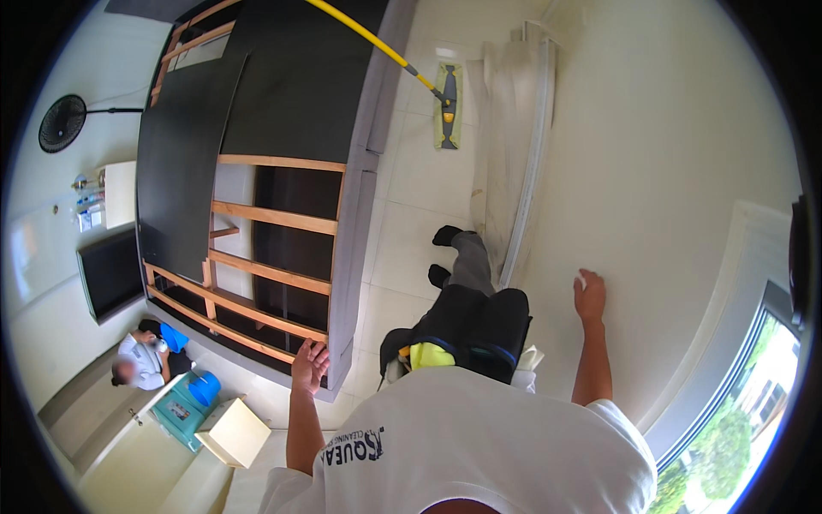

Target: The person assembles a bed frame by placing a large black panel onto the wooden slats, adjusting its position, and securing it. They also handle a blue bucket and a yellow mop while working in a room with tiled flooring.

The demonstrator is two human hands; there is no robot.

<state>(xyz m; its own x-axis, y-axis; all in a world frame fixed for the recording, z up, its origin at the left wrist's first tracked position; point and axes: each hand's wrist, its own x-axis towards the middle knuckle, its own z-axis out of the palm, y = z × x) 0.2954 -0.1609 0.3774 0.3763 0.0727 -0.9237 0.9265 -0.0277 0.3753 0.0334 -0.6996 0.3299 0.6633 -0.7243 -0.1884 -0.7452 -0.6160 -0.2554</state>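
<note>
pale floor tiles (pixel 402 197) and a cream wall (pixel 668 171) fill the room. at nine o'clock a dark bed frame (pixel 257 171) with bare wooden slats (pixel 274 218) stands stripped. the left hand (pixel 309 367) rests on the frame's grey corner, fingers spread wide, holding nothing. the right hand (pixel 590 295), at three o'clock, is pressed to the wall with a small white thing (pixel 581 280) at its fingertips; i cannot tell how tight that grip is. at twelve o'clock a yellow-handled flat mop (pixel 448 104) lies on the tiles beside a white mattress (pixel 514 154) leaning on the wall. at eight o'clock another person (pixel 141 360) sits low by a blue bucket (pixel 204 387).
</note>
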